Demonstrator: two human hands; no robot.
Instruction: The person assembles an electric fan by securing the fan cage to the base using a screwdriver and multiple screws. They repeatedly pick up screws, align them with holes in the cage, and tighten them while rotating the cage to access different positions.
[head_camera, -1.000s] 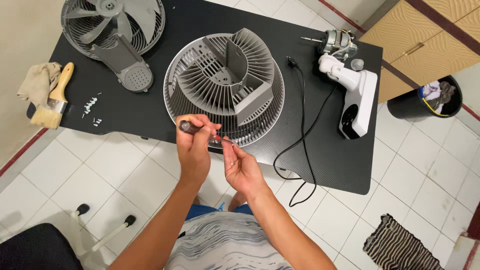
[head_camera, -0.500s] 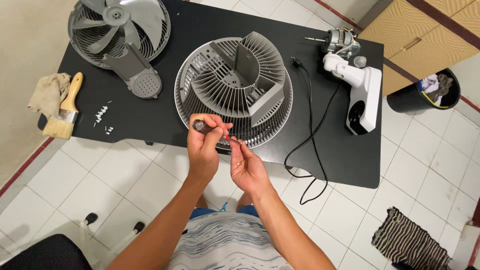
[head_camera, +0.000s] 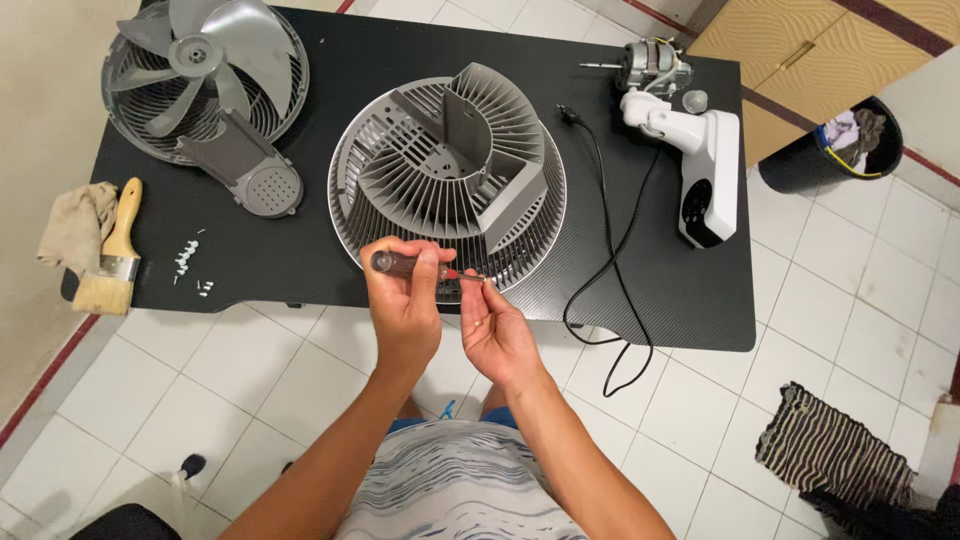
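The left hand (head_camera: 405, 305) is closed around the dark handle of a screwdriver (head_camera: 415, 267), holding it level just in front of the near rim of the grey fan grille (head_camera: 448, 180). The right hand (head_camera: 497, 335) is loosely curled, its thumb and forefinger pinched at the tip of the screwdriver's shaft; whether a screw sits between them is too small to tell. Both hands hang at the worktop's (head_camera: 300, 250) near edge, touching neither it nor the grille.

Judging by how the parts lie, the fan is already well taken apart. The grille lies flat in the middle of the worktop with its ribbed motor housing standing up, and no motor is in it. To the left of the grille lies the second grille with the blades (head_camera: 205, 75) resting on it, and a grey perforated cover (head_camera: 250, 165) leans across its near side. Further left and nearer the edge, a small scatter of white screws (head_camera: 190, 262) lies loose, so a good number of fasteners appear to be out. Beyond them lie a paintbrush (head_camera: 112, 250) and a rag (head_camera: 68, 225) at the worktop's left end. To the right of the grille a black power cord (head_camera: 605, 230) trails off the near edge, and past it lie the white stand neck (head_camera: 700, 170) and the bare motor (head_camera: 650, 65). What is left seems to be the work at the grille's near rim.
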